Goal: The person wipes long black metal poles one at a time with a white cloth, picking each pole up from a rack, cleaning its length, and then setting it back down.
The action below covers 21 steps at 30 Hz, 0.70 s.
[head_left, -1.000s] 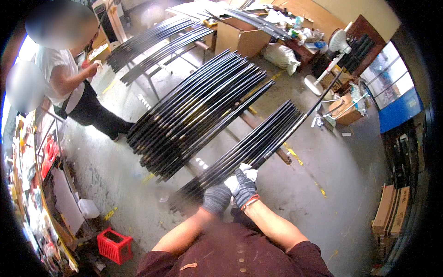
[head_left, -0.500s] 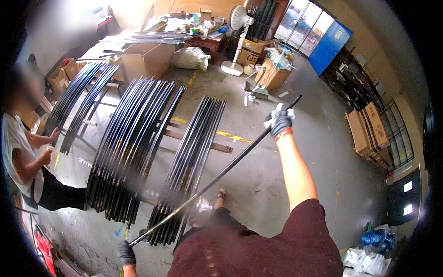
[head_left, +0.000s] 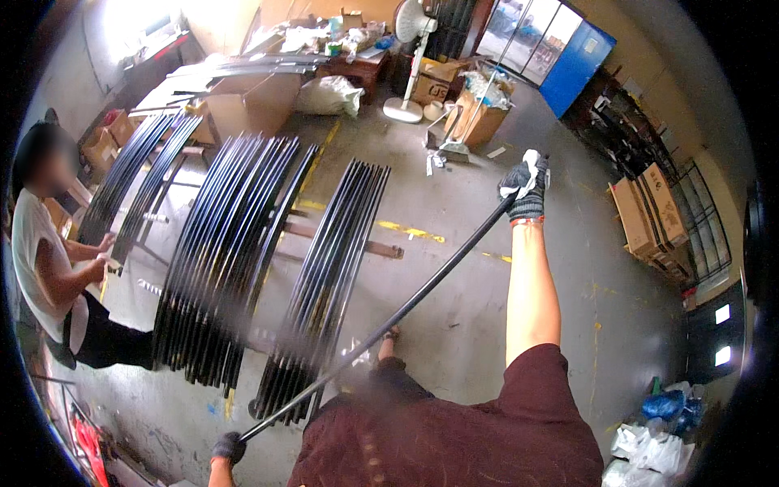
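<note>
A long black rod (head_left: 406,309) slants across in front of me, from low left to upper right. My left hand (head_left: 230,448), in a dark grey glove, is closed around its lower end. At the upper end is my right hand (head_left: 526,193), also gloved, its fingers closed on a crumpled white cloth (head_left: 531,161) at the rod's tip. Whether the cloth wraps all round the rod is hidden by the fingers. Beneath the rod's lower half lies a narrow group of similar black rods (head_left: 345,235), side by side on a rack.
A wider row of rods (head_left: 231,243) and a further group (head_left: 134,174) lie to the left. A person in a white shirt (head_left: 53,260) stands beside them. Ahead are a white fan (head_left: 403,109), an open carton (head_left: 479,118) and a dustpan (head_left: 453,150). Cartons (head_left: 649,215) stand at right.
My right hand has moved up and right along the rod to its tip, which stuck out beyond the hand before. The left hand has shifted slightly right. The person at left brought their hands closer together.
</note>
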Available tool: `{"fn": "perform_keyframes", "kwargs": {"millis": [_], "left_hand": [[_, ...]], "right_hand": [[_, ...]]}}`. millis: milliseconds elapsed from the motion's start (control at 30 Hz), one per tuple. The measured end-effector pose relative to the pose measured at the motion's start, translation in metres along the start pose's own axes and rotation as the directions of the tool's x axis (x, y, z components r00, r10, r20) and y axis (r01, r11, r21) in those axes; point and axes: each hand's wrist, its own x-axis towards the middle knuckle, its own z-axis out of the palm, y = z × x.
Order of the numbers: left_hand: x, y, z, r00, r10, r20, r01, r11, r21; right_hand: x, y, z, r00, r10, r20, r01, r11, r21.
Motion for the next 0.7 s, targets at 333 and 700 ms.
{"fn": "perform_keyframes", "kwargs": {"millis": [333,700], "left_hand": [[0.048,0.293,-0.116,0.833,0.477,-0.281,-0.553,0.698,-0.456],[0.030,0.328,-0.182,0.647,0.711,0.275,-0.678,0.702,-0.220]], "right_hand": [[-0.166,0.211,0.090,0.989,0.143,-0.024,-0.145,0.974,-0.173],[-0.266,0.313,0.014,0.905,0.357,0.231,-0.075,0.668,-0.740]]}}
